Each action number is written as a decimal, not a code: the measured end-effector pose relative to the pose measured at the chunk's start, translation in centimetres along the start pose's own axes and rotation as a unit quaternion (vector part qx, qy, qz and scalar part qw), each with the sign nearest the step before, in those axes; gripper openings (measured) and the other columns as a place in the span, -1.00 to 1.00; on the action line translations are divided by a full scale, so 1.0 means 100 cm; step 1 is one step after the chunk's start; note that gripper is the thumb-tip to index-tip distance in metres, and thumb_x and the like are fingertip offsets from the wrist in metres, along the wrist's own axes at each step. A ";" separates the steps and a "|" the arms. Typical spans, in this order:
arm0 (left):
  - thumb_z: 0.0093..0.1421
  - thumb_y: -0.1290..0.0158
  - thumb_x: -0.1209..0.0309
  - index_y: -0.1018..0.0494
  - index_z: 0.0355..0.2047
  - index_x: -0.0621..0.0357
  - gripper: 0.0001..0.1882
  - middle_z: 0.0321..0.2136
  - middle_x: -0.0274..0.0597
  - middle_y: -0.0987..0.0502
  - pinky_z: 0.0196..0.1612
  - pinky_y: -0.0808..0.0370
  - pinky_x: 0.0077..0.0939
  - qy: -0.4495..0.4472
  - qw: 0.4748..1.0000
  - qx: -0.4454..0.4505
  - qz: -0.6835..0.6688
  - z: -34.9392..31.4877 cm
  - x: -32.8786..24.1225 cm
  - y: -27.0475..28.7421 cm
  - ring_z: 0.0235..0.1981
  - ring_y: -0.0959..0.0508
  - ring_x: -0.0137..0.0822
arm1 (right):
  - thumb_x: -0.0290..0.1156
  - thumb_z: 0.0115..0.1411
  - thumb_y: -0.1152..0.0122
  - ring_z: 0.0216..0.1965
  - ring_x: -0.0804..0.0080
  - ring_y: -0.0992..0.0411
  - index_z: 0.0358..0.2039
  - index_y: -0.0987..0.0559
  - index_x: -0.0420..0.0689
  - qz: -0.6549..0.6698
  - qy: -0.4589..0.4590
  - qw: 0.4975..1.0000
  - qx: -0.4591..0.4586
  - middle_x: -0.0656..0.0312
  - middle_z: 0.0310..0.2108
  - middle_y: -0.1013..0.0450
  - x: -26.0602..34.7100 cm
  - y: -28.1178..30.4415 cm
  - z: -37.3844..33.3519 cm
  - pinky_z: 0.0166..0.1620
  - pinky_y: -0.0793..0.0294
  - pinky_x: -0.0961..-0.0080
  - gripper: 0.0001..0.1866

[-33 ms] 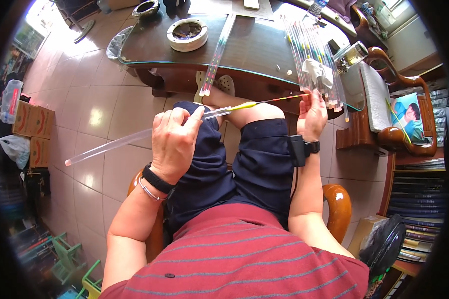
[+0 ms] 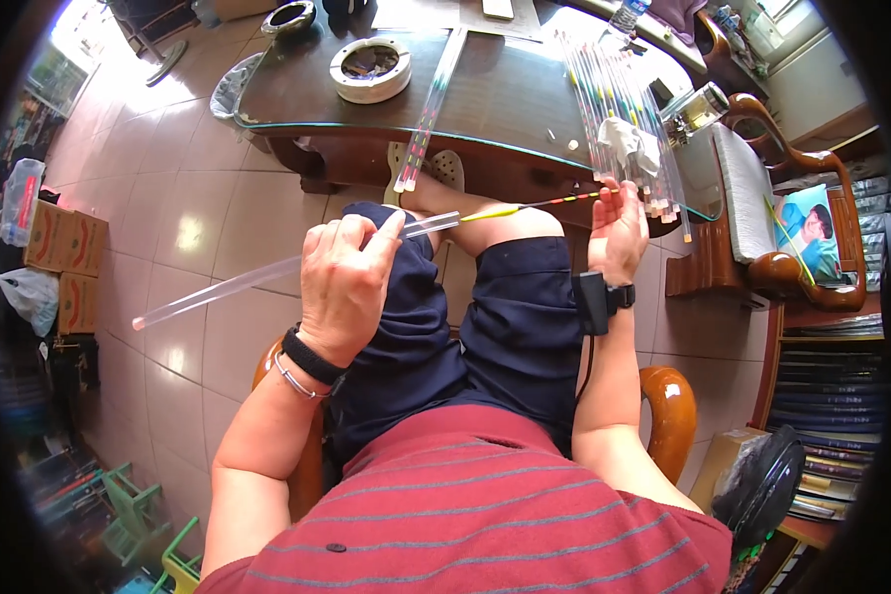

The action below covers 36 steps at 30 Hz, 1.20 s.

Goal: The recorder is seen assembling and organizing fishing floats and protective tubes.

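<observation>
My left hand [image 2: 346,272] is closed around a long clear plastic tube [image 2: 218,288], whose capped end points down to the left. From the tube's other end, over my lap, comes a fishing float [image 2: 493,212] with a yellow body and a striped red, yellow and dark antenna. Its thin lower stem lies at the tube's mouth; how far inside it reaches is unclear. My right hand [image 2: 619,233] pinches the antenna's tip at the table's front edge. Just beyond it lie several clear tubes [image 2: 614,99] with coloured floats inside, a crumpled white tissue [image 2: 629,146] on them.
The glass-topped table [image 2: 510,99] carries a round white ashtray [image 2: 370,69] and a few tubes [image 2: 426,129] jutting over its front edge. A glass jar [image 2: 703,105] stands at the right. Wooden chair [image 2: 827,163] at right, cardboard boxes [image 2: 61,238] at left.
The float has shifted slightly to the right, away from the tube's mouth, with my right hand at its tip. My left hand and the tube have hardly moved.
</observation>
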<state>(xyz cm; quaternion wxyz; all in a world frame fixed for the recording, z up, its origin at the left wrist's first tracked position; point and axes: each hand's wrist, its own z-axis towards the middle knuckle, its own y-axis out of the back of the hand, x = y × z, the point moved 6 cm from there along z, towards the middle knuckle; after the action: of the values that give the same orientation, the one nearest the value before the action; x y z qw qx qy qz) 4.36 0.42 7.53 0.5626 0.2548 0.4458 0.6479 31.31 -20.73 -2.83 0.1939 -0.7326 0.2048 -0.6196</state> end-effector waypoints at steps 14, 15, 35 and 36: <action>0.10 -0.17 0.45 -0.56 -0.08 0.11 -0.67 -0.39 -0.21 -0.46 -0.18 -0.36 -0.33 0.005 0.999 0.012 -0.052 -0.001 -0.003 -0.004 -0.32 -0.47 -0.18 | -0.29 0.40 0.12 -0.18 0.36 -0.51 -0.13 -0.51 -0.22 0.103 -0.188 0.961 0.176 0.08 -0.18 -0.53 -0.034 -0.060 -0.065 -0.09 -0.52 0.43 -0.70; 0.10 -0.17 0.46 -0.56 -0.08 0.11 -0.67 -0.39 -0.21 -0.46 -0.17 -0.36 -0.33 0.007 0.999 0.010 -0.045 -0.001 -0.001 -0.003 -0.32 -0.47 -0.18 | -0.31 0.39 0.13 -0.22 0.37 -0.51 -0.15 -0.51 -0.22 0.121 -0.156 0.964 0.176 0.09 -0.20 -0.53 -0.016 -0.051 -0.044 -0.09 -0.52 0.41 -0.71; 0.02 -0.06 0.46 -0.59 -0.12 -0.03 -0.63 -0.31 -0.29 -0.46 0.08 -0.31 -0.25 -0.147 0.986 0.016 -0.076 -0.001 -0.024 -0.002 -0.22 -0.48 -0.28 | -0.27 0.31 -0.14 -0.53 0.74 -0.16 -0.18 -0.59 -0.19 -0.450 -0.033 0.735 0.507 0.49 -0.58 -0.28 0.002 -0.079 -0.140 -0.47 -0.19 0.68 -0.75; 0.02 -0.06 0.45 -0.59 -0.11 -0.03 -0.62 -0.30 -0.29 -0.46 0.10 -0.30 -0.24 -0.154 0.985 0.014 -0.076 -0.001 -0.026 -0.001 -0.21 -0.48 -0.28 | -0.27 0.31 -0.14 -0.53 0.74 -0.16 -0.18 -0.59 -0.19 -0.451 -0.031 0.735 0.506 0.49 -0.58 -0.28 0.005 -0.078 -0.139 -0.47 -0.19 0.68 -0.75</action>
<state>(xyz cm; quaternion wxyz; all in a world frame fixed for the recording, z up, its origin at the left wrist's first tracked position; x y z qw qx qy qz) 4.96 -2.06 7.90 0.6682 0.3247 0.3810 0.5503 18.13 -14.79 3.95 0.2395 -0.5514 -0.4995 -0.6237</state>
